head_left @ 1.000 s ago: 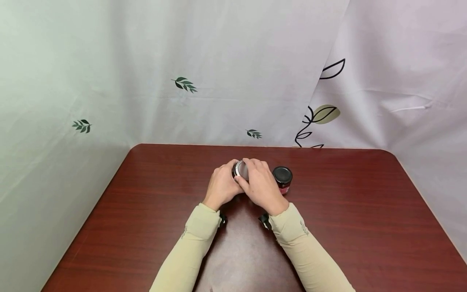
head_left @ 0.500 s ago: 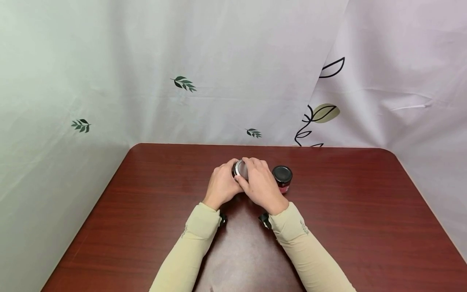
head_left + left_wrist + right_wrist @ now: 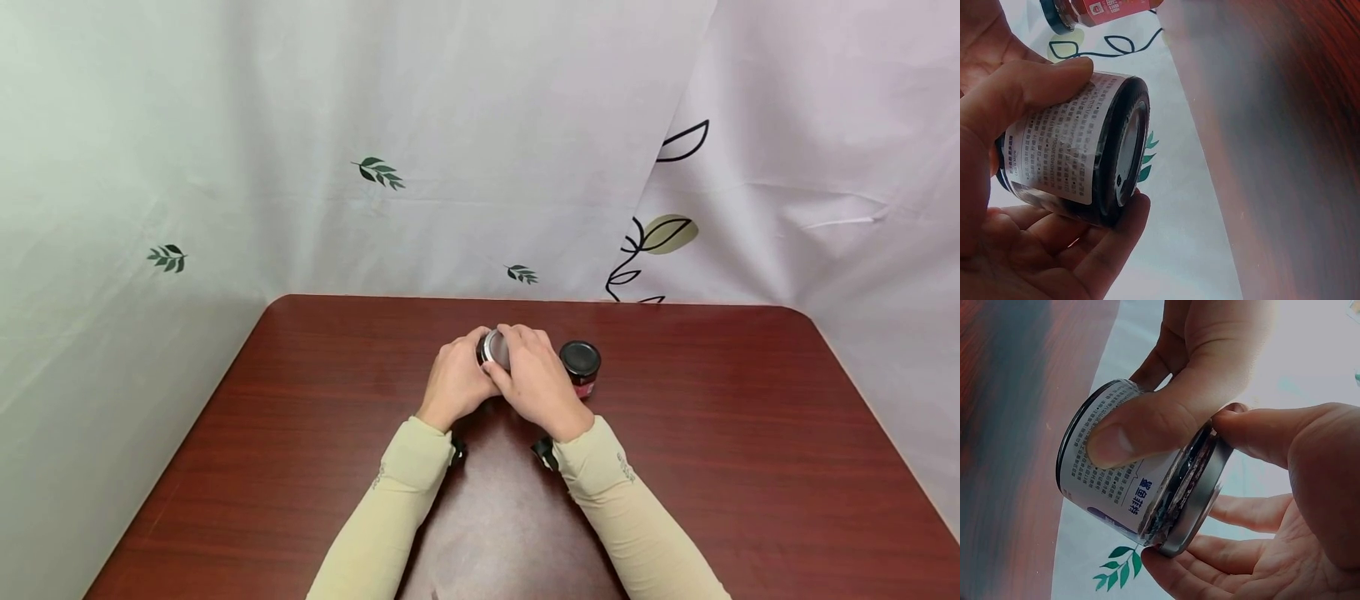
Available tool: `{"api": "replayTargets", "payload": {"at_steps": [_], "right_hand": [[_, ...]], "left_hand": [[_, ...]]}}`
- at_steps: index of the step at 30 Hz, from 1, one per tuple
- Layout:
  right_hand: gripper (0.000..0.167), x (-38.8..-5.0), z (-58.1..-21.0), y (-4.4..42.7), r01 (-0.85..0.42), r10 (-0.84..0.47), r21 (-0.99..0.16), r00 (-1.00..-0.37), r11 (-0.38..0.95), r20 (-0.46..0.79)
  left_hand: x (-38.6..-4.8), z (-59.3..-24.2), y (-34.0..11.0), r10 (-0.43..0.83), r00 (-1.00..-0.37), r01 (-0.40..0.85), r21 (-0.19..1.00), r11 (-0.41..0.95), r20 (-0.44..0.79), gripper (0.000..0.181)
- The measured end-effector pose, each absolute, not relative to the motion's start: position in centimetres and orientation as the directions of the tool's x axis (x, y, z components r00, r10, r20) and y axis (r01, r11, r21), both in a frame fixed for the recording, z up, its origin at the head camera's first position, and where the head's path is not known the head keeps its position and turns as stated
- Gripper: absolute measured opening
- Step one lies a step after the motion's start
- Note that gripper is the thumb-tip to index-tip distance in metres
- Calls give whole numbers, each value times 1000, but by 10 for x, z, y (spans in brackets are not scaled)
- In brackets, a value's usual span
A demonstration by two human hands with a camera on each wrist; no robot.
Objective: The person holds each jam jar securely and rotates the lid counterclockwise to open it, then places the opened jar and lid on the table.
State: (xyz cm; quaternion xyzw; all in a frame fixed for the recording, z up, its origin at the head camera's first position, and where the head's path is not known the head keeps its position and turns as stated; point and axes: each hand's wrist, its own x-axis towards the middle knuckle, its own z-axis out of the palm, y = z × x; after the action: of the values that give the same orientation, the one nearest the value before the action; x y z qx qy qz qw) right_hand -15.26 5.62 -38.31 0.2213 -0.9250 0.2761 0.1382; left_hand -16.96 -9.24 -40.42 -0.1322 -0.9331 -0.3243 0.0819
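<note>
A dark jar with a white printed label (image 3: pixel 1063 140) and a silver lid (image 3: pixel 1200 500) is held tilted between both hands. My left hand (image 3: pixel 459 379) grips the jar's body, its thumb lying across the label (image 3: pixel 1110 456). Around the rim of the lid (image 3: pixel 498 350) curl the thumb and fingers of my right hand (image 3: pixel 542 379). A second jar (image 3: pixel 581 360), with a black lid and a red label, stands upright just right of my right hand; part of it also shows at the top of the left wrist view (image 3: pixel 1110 9).
The reddish-brown table (image 3: pixel 735 433) has rounded far corners. Behind it and along both sides hangs a pale curtain (image 3: pixel 465 125) printed with leaves. Dark wrist straps show under both sleeves.
</note>
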Motion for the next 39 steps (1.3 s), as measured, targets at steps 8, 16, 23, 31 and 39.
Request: {"api": "replayTargets", "payload": {"at_steps": [8, 16, 23, 31, 39], "right_hand": [[51, -152, -382, 57, -491, -341, -452, -862, 745, 374], [52, -153, -383, 58, -500, -357, -444, -858, 743, 369], [54, -152, -381, 60, -504, -365, -454, -858, 735, 361], [54, -153, -381, 61, -502, -372, -455, -861, 736, 348], [52, -154, -382, 61, -505, -381, -448, -859, 738, 341]], "left_hand": [[-169, -403, -93, 195, -955, 291, 583, 759, 223, 64], [-169, -404, -93, 208, -950, 306, 576, 758, 231, 65], [-170, -404, -93, 213, -952, 304, 573, 761, 222, 66], [-170, -404, -93, 214, -950, 309, 577, 756, 228, 64], [-169, -403, -93, 220, -948, 315, 572, 757, 231, 63]]}}
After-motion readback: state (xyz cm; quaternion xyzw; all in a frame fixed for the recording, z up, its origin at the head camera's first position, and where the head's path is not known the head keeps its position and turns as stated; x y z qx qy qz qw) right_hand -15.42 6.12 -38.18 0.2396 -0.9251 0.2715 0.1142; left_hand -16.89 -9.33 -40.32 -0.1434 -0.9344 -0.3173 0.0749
